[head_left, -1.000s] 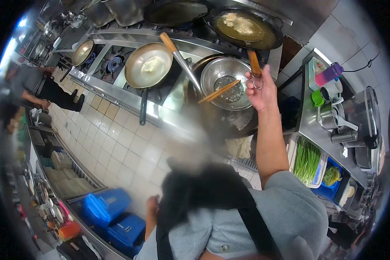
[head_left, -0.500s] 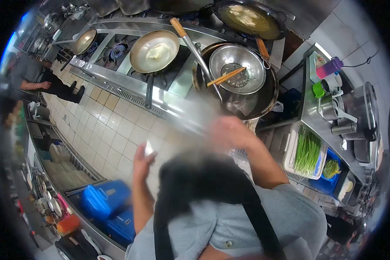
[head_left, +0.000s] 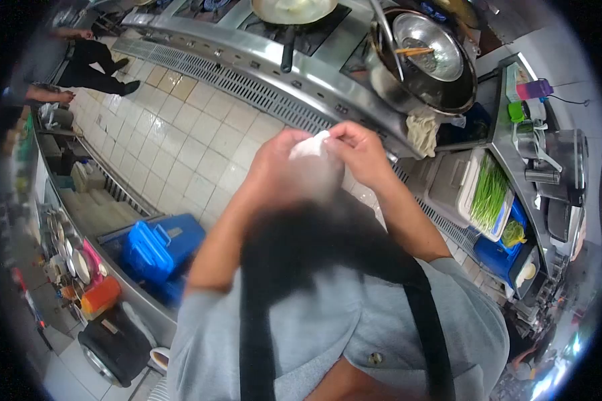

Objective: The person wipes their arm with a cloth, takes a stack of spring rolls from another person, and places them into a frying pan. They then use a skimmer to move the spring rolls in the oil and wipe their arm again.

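My left hand (head_left: 274, 160) curls around one side of a white piece (head_left: 310, 144), and my right hand (head_left: 360, 152) pinches its upper corner between thumb and fingers. I hold it in front of my apron (head_left: 314, 247), above the floor grate. It looks thin, soft and crumpled, like paper or cloth; its lower part is lost in blur. The visible part runs slantwise, rising from my left palm to my right fingertips, with the pinched corner pointing up and to the right.

Pale square tiles (head_left: 180, 144) give my left hand room on its outer side. Beyond my hands runs the slotted metal floor grate (head_left: 247, 87), then the smooth steel stove edge (head_left: 274, 63). To the right, a rumpled cloth (head_left: 422, 136) hangs below the big dark wok (head_left: 441, 93), which holds a perforated metal strainer (head_left: 429, 48). Nearer, long green stalks (head_left: 489, 194) fill a pale, straight-sided tub (head_left: 466, 194).
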A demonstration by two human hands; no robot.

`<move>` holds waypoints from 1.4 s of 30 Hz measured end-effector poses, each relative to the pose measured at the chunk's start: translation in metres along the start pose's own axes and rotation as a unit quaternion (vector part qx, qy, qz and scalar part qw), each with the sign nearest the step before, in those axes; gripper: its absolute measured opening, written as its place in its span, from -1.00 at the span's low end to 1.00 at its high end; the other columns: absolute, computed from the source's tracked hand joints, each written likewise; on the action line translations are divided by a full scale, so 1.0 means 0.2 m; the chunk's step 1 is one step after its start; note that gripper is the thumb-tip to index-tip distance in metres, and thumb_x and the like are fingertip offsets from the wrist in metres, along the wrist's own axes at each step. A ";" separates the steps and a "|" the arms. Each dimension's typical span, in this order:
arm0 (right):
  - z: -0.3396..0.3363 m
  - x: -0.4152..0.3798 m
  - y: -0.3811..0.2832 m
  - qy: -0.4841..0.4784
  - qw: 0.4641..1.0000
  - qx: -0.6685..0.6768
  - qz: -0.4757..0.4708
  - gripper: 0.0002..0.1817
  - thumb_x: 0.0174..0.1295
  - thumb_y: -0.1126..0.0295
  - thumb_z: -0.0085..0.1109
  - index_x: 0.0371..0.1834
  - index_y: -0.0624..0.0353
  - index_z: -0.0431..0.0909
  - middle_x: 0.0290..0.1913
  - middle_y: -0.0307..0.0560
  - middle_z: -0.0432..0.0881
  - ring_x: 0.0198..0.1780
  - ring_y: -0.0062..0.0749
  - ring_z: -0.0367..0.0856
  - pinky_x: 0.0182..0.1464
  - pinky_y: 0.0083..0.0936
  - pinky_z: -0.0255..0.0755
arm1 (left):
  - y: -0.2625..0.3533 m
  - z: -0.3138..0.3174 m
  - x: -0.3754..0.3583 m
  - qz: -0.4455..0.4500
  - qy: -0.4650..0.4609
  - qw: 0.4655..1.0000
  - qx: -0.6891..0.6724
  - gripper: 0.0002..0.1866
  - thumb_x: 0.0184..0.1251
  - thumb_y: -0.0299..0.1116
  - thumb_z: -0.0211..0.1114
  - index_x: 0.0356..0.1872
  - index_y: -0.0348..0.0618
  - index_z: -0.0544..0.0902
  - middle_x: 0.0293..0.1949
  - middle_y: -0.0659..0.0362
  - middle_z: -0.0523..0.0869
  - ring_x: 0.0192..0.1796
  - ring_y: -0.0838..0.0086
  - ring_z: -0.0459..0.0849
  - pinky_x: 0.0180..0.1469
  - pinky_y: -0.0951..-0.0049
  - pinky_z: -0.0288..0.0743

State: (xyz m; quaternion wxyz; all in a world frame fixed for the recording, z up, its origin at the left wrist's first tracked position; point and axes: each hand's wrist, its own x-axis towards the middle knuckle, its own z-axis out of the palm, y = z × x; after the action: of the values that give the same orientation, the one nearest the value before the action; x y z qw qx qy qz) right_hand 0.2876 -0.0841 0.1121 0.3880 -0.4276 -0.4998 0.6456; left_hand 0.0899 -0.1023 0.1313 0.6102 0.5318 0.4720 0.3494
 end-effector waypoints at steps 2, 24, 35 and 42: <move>0.05 -0.04 -0.02 0.019 1.000 -0.005 0.013 -0.87 0.27 0.37 0.21 -0.23 0.18 0.54 -0.42 -0.24 0.61 -0.43 -0.64 0.53 -0.45 -0.67 0.39 | 0.01 -0.02 -0.06 -0.050 -0.001 0.985 -0.166 -0.76 0.27 -0.39 0.34 -0.09 -0.24 0.62 -0.27 0.23 0.69 -0.32 0.65 0.59 -0.29 0.60 0.46; -0.17 -0.46 -0.16 0.161 0.986 -0.038 -0.007 -0.88 0.26 0.45 0.19 -0.28 0.24 0.48 -0.43 -0.19 0.58 -0.48 -0.64 0.54 -0.42 -0.67 0.44 | -0.08 0.37 -0.07 0.073 0.068 0.994 -0.051 -0.90 0.37 -0.41 0.24 -0.21 -0.20 0.63 -0.38 0.28 0.69 -0.41 0.70 0.56 -0.37 0.66 0.40; -0.52 -0.94 -0.49 0.071 0.982 0.017 -0.174 -0.92 0.21 0.60 0.16 -0.26 0.27 0.50 -0.40 -0.16 0.58 -0.48 -0.65 0.51 -0.46 -0.70 0.38 | 0.47 0.79 -0.25 0.149 -0.038 0.959 -0.237 -0.89 0.37 -0.46 0.20 -0.19 -0.27 0.51 -0.28 0.14 0.70 -0.27 0.58 0.65 -0.24 0.54 0.55; -0.67 -1.12 -0.93 -0.290 0.896 0.056 -0.331 -0.91 0.20 0.51 0.26 -0.29 0.27 0.57 -0.39 0.09 0.63 -0.48 -0.34 0.64 -0.52 -0.52 0.52 | 0.84 1.04 -0.39 0.495 -0.227 0.823 -0.163 -0.85 0.22 -0.39 0.34 -0.27 -0.24 0.65 -0.34 0.00 0.75 -0.42 0.51 0.62 -0.45 0.56 0.45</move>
State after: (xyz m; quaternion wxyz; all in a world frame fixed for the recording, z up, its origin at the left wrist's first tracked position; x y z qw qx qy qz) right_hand 0.5020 -0.2138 0.3119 0.4406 -0.0092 -0.6654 0.6025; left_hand 0.2759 -0.2096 0.3089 0.5225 0.6513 -0.0702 0.5458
